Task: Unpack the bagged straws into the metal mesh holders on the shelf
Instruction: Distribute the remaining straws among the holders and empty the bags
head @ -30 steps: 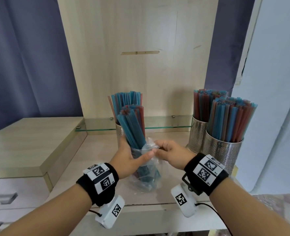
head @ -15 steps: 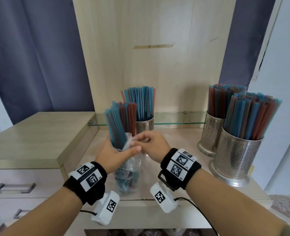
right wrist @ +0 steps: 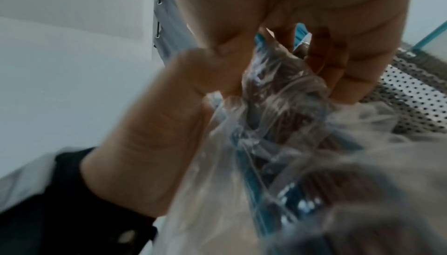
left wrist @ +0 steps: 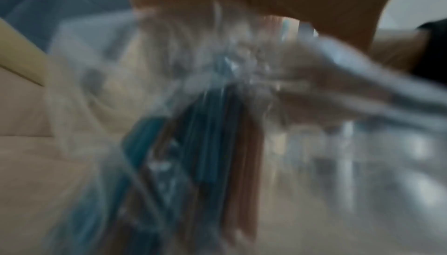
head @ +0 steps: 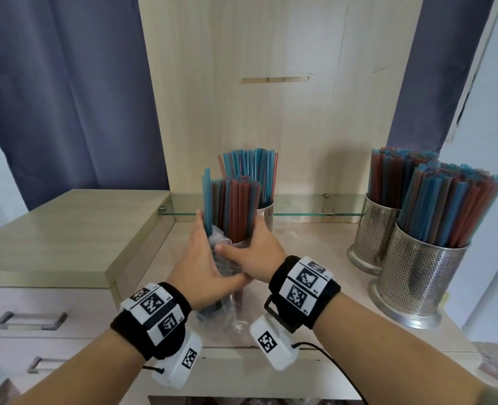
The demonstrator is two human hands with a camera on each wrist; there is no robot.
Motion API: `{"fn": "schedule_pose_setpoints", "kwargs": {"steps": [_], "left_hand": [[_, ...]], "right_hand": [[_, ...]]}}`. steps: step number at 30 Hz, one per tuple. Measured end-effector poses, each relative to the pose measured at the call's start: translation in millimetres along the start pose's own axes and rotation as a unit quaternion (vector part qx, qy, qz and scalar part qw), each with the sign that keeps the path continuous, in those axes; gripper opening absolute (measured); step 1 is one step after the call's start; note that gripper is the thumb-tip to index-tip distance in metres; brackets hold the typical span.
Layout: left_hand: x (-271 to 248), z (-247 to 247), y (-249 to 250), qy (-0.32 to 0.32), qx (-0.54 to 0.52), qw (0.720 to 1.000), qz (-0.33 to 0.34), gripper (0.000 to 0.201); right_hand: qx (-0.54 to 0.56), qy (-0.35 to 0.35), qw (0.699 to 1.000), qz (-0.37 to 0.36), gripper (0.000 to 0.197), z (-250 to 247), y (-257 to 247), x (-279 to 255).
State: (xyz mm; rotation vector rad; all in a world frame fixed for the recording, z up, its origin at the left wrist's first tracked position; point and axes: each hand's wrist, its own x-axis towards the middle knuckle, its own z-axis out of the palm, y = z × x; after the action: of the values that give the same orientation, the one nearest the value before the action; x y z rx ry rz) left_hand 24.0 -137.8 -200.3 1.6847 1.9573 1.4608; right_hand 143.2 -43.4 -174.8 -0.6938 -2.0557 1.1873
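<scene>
A bundle of blue and red straws (head: 230, 206) stands upright at the middle of the shelf, its lower half still in a clear plastic bag (head: 224, 314). My left hand (head: 201, 258) wraps the bundle from the left, and my right hand (head: 260, 252) wraps it from the right, thumb across the front. The bag's rim is crumpled down between the two hands. Blurred, the left wrist view shows the bag (left wrist: 145, 68) and straws (left wrist: 212, 144). In the right wrist view, fingers curl on the bag (right wrist: 278, 106). A mesh holder (head: 266, 213) with straws stands right behind.
Two full metal mesh holders (head: 379, 238) (head: 420, 282) stand at the right of the shelf (head: 315, 252). A glass strip (head: 315, 204) runs along the back wall. A raised wooden cabinet top (head: 60, 229) with drawers borders the left.
The bundle, which leaned left, now stands upright with more straw showing above the bag. My right hand went from pinching the bag's rim to wrapping the bundle.
</scene>
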Motion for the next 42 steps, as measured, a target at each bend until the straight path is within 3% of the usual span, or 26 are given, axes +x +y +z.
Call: {"fn": "schedule_pose_setpoints", "kwargs": {"steps": [2,5,7,9,11,12,15,17,22,30,37,40,42], "left_hand": [[4.2,4.3,-6.5,0.035,-0.012,0.999,-0.040,0.156],[12.1,-2.9,-16.6,0.078,-0.020,0.995,-0.066,0.148],[17.3,-11.9,-22.6,0.088,0.017,0.994,-0.069,0.143],[23.7,-20.2,-25.9,0.101,0.081,0.989,-0.073,0.140],[30.2,-24.8,-27.4,0.107,0.114,0.985,-0.073,0.137],[33.7,-25.0,-29.0,0.106,0.119,0.985,-0.073,0.136],[43.4,-17.9,-37.7,0.097,0.143,0.983,-0.061,0.135],[49.2,-10.6,-43.7,0.106,0.145,0.981,-0.069,0.137],[53.4,4.1,-28.7,0.167,0.051,0.983,-0.059,0.134],[52.5,5.2,-31.8,0.198,-0.002,0.980,-0.026,0.125],[49.7,10.0,-31.4,0.121,0.006,0.992,-0.036,0.123],[53.0,10.1,-35.6,0.110,-0.001,0.993,-0.041,0.121],[54.8,9.6,-40.1,0.107,-0.006,0.994,-0.034,0.121]], "right_hand": [[-0.045,-0.058,0.997,0.008,0.074,0.7,-6.7,2.9],[-0.024,-0.148,0.987,0.054,0.060,-9.6,-20.0,7.5],[-0.052,-0.084,0.995,0.031,0.043,-22.3,-24.7,11.8],[-0.076,0.068,0.995,0.012,0.034,-34.1,-21.0,17.8],[-0.085,0.169,0.982,0.011,0.056,-41.5,-13.3,24.0],[-0.097,0.178,0.979,0.017,0.072,-43.5,-8.8,28.3],[-0.139,0.135,0.980,0.051,0.113,-45.1,2.3,41.2],[-0.127,0.104,0.985,0.057,0.124,-44.4,7.8,49.3],[-0.045,0.066,0.997,0.022,0.112,-42.4,18.7,59.4],[-0.083,0.071,0.994,0.018,0.096,-71.0,29.7,49.4],[-0.144,0.079,0.985,0.048,0.102,-114.4,36.3,27.1],[-0.254,0.208,0.944,-0.026,0.112,-109.4,18.0,15.6],[-0.273,0.266,0.910,-0.161,0.099,-93.4,-10.1,2.4]]}}
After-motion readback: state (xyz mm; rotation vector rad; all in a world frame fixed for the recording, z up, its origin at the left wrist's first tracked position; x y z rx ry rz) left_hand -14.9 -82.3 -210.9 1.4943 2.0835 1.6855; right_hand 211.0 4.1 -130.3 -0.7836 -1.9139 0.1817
